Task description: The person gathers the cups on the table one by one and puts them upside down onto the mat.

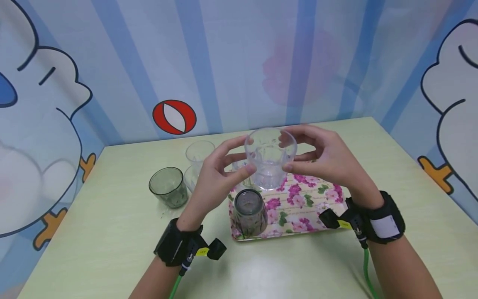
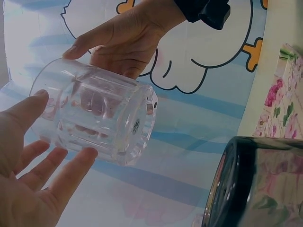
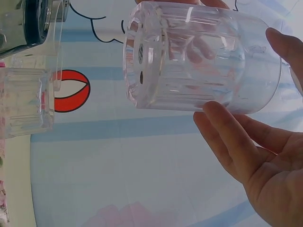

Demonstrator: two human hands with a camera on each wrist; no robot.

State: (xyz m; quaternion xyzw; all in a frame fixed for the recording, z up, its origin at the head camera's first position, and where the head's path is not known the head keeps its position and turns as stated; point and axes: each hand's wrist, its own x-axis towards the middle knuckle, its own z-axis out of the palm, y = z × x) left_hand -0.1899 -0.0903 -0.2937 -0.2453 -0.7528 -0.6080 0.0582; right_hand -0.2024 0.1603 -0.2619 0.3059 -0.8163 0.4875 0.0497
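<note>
Left hand [image 1: 213, 178] and right hand [image 1: 328, 157] grip the clear cup [image 1: 269, 162], whose small dark base mark [image 2: 136, 126] is illegible.

Nothing legible from where I stand. The yellow label [image 1: 202, 251] at the left wrist strap [image 1: 173, 246] and the yellow tag [image 1: 344, 224] at the right bear characters too tiny to read. The clear cup [image 1: 269, 160] has an unreadable dark mark [image 2: 136, 125] on its base. Fine lines inside the flowered tray's [image 1: 291, 234] edges may be script.
</note>
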